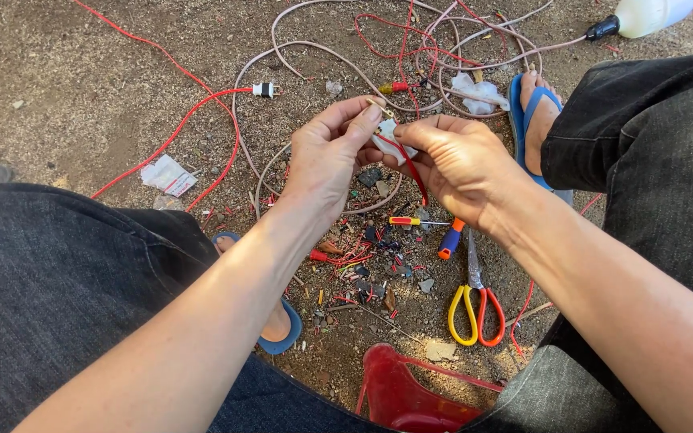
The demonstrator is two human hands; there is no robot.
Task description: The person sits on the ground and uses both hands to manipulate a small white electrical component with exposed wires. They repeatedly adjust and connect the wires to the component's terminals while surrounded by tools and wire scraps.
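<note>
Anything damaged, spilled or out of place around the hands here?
Yes. Snipped wire bits and dark scraps litter the dirt below the hands, beside the scissors. Red and pale cables lie tangled beyond them. The left hand and right hand pinch a small white part.

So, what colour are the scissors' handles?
One yellow, one red-orange, on the scissors; head view.

The ground (82, 72) is rough, gritty dirt. The scissors (475, 309) have glossy plastic handles and dull metal blades. The trousers (50, 273) are matt denim.
</note>
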